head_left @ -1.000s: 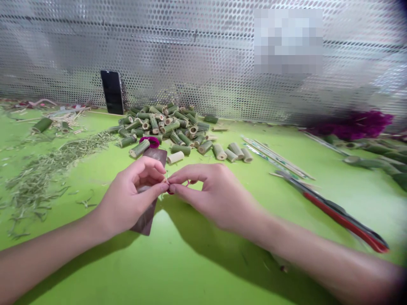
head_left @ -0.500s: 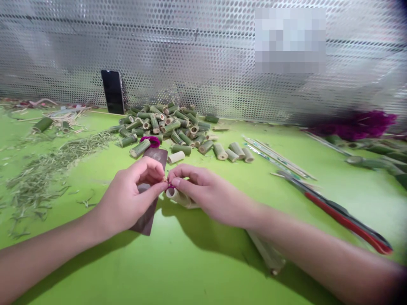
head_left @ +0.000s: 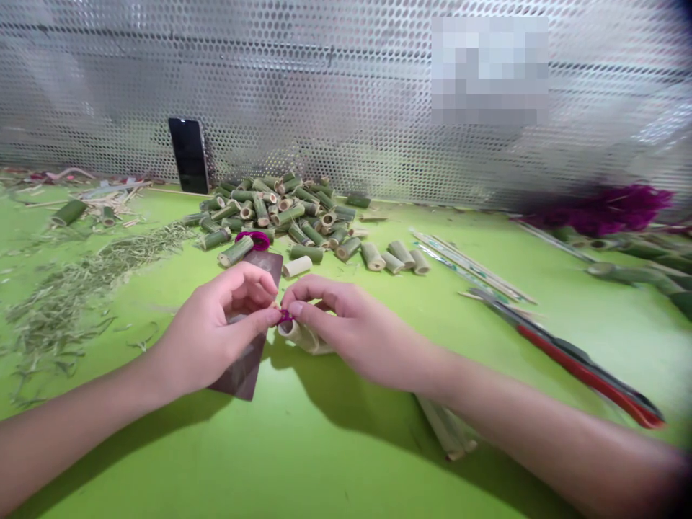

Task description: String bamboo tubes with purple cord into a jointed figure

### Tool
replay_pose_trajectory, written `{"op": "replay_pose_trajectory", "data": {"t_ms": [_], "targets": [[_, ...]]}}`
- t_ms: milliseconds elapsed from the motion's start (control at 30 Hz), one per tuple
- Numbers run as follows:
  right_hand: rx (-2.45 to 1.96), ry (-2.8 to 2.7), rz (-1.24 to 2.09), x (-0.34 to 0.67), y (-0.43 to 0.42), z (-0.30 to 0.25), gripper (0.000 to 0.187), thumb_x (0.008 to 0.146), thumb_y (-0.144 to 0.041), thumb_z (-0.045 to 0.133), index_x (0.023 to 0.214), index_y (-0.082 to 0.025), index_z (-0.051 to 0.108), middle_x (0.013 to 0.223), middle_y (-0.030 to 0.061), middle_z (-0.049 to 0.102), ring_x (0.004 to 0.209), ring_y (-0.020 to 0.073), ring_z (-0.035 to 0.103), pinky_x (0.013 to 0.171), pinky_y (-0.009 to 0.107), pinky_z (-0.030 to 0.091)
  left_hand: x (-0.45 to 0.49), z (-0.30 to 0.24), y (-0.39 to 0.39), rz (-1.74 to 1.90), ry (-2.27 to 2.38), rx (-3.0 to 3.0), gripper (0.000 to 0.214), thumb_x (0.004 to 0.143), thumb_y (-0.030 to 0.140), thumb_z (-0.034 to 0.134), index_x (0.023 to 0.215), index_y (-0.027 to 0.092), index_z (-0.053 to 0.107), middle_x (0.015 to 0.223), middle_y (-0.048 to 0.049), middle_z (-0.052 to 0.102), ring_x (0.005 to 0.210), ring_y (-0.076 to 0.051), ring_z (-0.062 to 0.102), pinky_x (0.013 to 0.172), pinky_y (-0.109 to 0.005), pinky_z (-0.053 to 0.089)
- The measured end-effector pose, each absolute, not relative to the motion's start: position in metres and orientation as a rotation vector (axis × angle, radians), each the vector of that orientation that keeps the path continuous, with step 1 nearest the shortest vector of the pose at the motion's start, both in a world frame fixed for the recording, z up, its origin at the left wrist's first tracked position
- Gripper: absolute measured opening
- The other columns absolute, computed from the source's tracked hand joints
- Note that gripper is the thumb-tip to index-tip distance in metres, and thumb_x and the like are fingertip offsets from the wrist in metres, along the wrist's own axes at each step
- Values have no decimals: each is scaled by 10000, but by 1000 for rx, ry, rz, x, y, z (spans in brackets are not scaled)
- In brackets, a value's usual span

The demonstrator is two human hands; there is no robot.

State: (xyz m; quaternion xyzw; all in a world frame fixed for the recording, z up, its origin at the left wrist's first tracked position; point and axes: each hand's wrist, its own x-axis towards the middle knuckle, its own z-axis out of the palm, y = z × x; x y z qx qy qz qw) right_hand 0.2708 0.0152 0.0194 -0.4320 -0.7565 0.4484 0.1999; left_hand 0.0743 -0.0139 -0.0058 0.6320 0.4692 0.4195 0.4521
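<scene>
A short magenta cord was pinched at the center of the frame, with the thumb and curled forefinger of the left hand pressed together on one side and those of the right hand on the other; the remaining fingers were curled and held close together. A pale bamboo tube was lying on its side just beneath the right hand, though contact between the two could not be made out. A dark brown card was seen under the left hand, its upper end projecting toward a heap of cut green bamboo sections at upper center. A magenta coil was resting at the front of the heap. A black phone was propped at upper left against a perforated metal sheet. Bamboo shavings were scattered at left on a green tabletop, and a red-and-black tool was lying at right, below blurred magenta flowers.
</scene>
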Motion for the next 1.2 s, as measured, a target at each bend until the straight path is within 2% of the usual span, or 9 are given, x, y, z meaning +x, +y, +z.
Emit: {"op": "replay_pose_trajectory", "data": {"t_ms": [167, 333, 567, 700, 833, 900, 967, 1033, 1200], "targets": [[-1226, -2176, 1077, 271, 16, 20, 272, 1023, -272, 483, 888, -192, 705, 953, 39, 689, 864, 168, 628, 778, 315, 479, 73, -4, -16, 1065, 1169, 1532, 140, 892, 278, 727, 952, 226, 612, 858, 12, 683, 801, -146, 674, 719, -244, 573], [-1130, -2234, 934, 271, 14, 20, 142, 950, -243, 616, 843, -191, 694, 904, 21, 693, 827, 155, 627, 746, 302, 468, 73, -4, -16, 1084, 1162, 1541, 130, 885, 255, 723, 952, 225, 615, 854, 22, 679, 799, -135, 675, 739, -233, 581], [-1209, -2025, 889, 270, 14, 20, 148, 947, -226, 621, 831, -188, 704, 869, 13, 710, 771, 144, 625, 687, 284, 466, 74, -6, -18, 1092, 1143, 1586, 106, 905, 253, 704, 960, 230, 617, 866, 24, 663, 805, -126, 660, 723, -216, 572], [-1295, -1800, 1063, 268, 14, 20, 143, 943, -296, 630, 908, -187, 715, 861, 12, 716, 699, 137, 613, 620, 270, 461, 77, -6, -20, 1121, 1126, 1602, 87, 910, 233, 695, 949, 224, 618, 850, 26, 651, 795, -118, 650, 726, -206, 563], [-1316, -1771, 1343, 265, 12, 18, 187, 954, -320, 591, 882, -182, 695, 744, -14, 659, 537, 98, 507, 486, 246, 381, 77, -7, -21, 1133, 1110, 1609, 72, 923, 219, 675, 951, 227, 609, 845, 30, 641, 795, -114, 650, 723, -198, 563], [-1295, -1847, 1287, 264, 10, 17, 143, 937, -270, 606, 878, -183, 703, 764, -11, 672, 585, 106, 546, 526, 249, 419, 76, -8, -22, 1134, 1104, 1611, 74, 923, 219, 673, 952, 230, 606, 846, 33, 644, 795, -113, 651, 716, -193, 565], [-1204, -1957, 1103, 263, 8, 15, 110, 918, -196, 624, 863, -186, 718, 844, 2, 707, 739, 131, 622, 659, 270, 485, 76, -8, -22, 1146, 1106, 1611, 79, 920, 218, 674, 959, 233, 606, 849, 35, 648, 795, -112, 654, 709, -189, 567], [-1109, -2049, 923, 264, 7, 13, 135, 916, -154, 624, 855, -191, 738, 904, 10, 721, 847, 148, 642, 767, 296, 501, 75, -8, -21, 1157, 1110, 1618, 86, 916, 219, 675, 963, 235, 605, 848, 36, 650, 796, -112, 658, 706, -187, 570], [-1005, -2073, 882, 268, 6, 11, 147, 902, -126, 651, 845, -192, 769, 890, -1, 738, 819, 133, 660, 760, 282, 511, 76, -7, -22, 1169, 1119, 1671, 84, 915, 211, 673, 961, 232, 606, 839, 34, 649, 790, -114, 664, 711, -195, 572]]}}
